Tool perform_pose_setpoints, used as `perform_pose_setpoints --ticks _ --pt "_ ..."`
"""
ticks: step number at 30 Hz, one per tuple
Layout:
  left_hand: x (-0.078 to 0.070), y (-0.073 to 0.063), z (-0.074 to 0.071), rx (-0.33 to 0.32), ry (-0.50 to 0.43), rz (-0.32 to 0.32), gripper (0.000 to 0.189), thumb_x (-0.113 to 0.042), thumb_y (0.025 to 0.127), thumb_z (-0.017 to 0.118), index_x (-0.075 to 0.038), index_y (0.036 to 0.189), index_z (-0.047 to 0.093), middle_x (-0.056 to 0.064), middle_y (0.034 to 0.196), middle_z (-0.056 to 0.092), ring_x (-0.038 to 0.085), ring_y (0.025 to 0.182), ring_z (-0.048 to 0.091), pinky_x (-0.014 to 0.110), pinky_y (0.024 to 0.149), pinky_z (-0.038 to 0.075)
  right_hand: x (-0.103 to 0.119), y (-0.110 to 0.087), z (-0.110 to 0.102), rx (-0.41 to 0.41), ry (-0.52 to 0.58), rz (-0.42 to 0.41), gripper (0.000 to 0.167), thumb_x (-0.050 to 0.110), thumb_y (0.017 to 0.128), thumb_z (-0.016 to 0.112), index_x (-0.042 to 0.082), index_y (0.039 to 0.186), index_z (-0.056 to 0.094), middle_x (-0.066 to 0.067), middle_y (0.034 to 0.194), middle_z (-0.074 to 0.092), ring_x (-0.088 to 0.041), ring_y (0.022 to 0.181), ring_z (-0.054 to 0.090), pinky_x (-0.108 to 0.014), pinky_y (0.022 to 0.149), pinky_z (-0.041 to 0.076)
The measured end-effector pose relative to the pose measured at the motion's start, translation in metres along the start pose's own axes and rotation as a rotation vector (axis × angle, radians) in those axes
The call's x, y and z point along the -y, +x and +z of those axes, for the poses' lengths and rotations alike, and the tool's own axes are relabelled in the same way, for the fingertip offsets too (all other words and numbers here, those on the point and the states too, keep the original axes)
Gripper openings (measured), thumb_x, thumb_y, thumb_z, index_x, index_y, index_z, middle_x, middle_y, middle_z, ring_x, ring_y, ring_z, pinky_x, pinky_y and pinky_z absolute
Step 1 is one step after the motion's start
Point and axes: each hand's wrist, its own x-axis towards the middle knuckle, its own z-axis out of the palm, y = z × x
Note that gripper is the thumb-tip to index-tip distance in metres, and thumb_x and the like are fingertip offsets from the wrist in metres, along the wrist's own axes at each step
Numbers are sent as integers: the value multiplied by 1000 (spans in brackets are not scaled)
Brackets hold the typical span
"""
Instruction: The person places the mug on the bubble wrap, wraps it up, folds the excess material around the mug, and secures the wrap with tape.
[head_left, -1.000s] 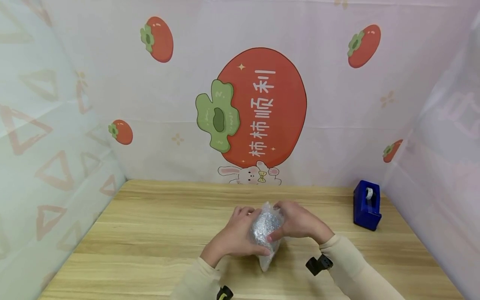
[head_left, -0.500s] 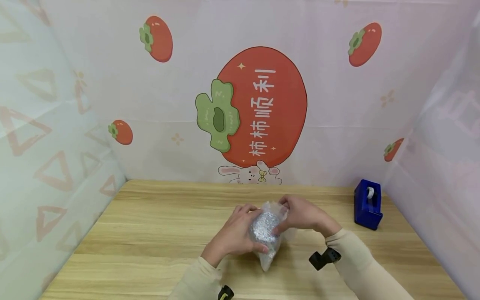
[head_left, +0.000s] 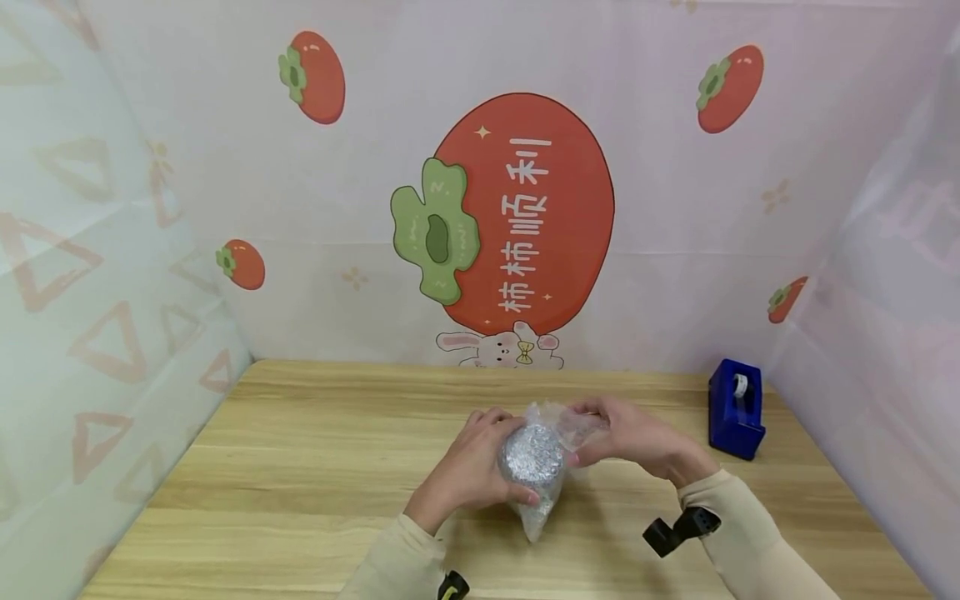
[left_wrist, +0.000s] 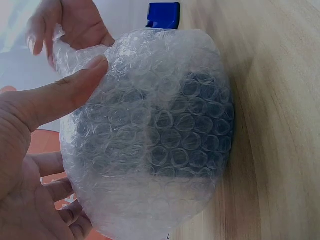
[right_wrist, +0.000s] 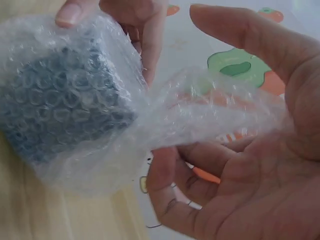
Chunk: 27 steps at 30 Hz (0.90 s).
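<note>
A bubble-wrapped object (head_left: 532, 457) rests on the table; a dark blue shape with a round silvery end shows through the film. My left hand (head_left: 472, 467) grips it from the left, its thumb (left_wrist: 75, 90) pressing the wrap. From the wrapped body a loose end of bubble wrap (right_wrist: 200, 110) stretches rightward toward my right palm. My right hand (head_left: 637, 437) stands around that loose end, the thumb (right_wrist: 250, 30) spread away from the film and the other fingers relaxed and bent behind it.
A blue tape dispenser (head_left: 735, 408) with a small roll stands at the back right of the wooden table (head_left: 315, 467). Printed cloth walls (head_left: 637, 317) with red persimmons close off the back and both sides.
My right hand has moved rightward, off the wrapped body, and its thumb has left the body. The loose end of wrap now extends out to the right. My left hand has barely moved.
</note>
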Motion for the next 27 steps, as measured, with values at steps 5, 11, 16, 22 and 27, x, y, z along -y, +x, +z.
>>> perform_pose_setpoints --ticks 5,11,16,22,27 --pt "0 -1 1 -13 5 -15 97 -47 61 97 -11 142 58 5 136 56 23 121 47 44 103 46 -14 -8 3 29 -6 -109 77 8 75 87 -6 141 49 -19 131 58 -31 112 57 -38 93 51" --pt "0 -1 3 -16 10 -14 97 -49 61 96 -11 142 58 4 135 56 24 122 46 44 103 46 -19 -8 20 -55 -172 -259 49 15 95 73 -4 137 58 -18 133 64 -32 120 61 -33 95 53" --pt "0 -1 3 -16 4 -8 97 -48 62 96 -11 142 58 5 135 57 24 122 47 43 103 46 -16 -9 30 -187 -325 -341 31 10 101 63 -2 128 67 -15 126 68 -30 116 65 -38 92 55" --pt "-1 -1 2 -22 3 -14 97 -47 61 97 -11 142 58 4 134 57 23 120 47 43 101 47 -7 -9 41 -329 -494 -409 14 0 95 67 -3 109 70 -11 113 65 -27 103 65 -37 79 56" --pt "0 -1 2 -20 1 -21 96 -48 61 97 -12 142 58 3 133 57 22 119 47 41 100 47 -2 -8 51 -321 -615 -459 24 -7 92 67 -2 114 74 -8 110 66 -24 99 65 -34 79 57"
